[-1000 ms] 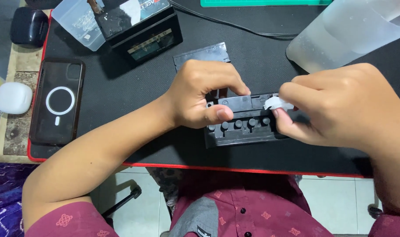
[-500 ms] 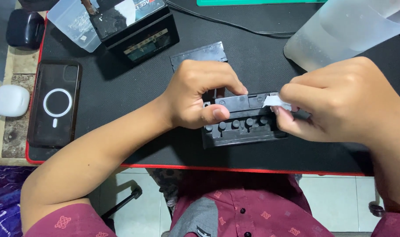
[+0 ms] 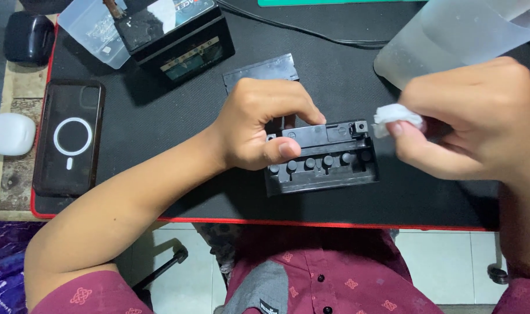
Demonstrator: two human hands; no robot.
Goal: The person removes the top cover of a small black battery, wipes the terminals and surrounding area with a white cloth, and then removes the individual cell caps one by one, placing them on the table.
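Centre of the frame, on the black mat [image 3: 160, 116]: a black moulded plastic block [image 3: 323, 160] is steadied and wiped.

At mid-frame the block, ribbed with a row of round caps along its front, is pinned by the left hand [image 3: 259, 131], whose fingers are curled over the top edge with the thumb pressed on the front face. It is judged rigid and fairly light, with smooth faces that could slip, so the long edges look the safest hold. Just right of its corner, a small white wad [image 3: 393, 116], soft and easily crushed, is pinched between the closed fingertips of the right hand [image 3: 474, 125]. Further out, a second black box [image 3: 177, 40] lies at upper left, a phone [image 3: 70, 136] at the left edge, and a translucent container [image 3: 451, 35] at upper right.
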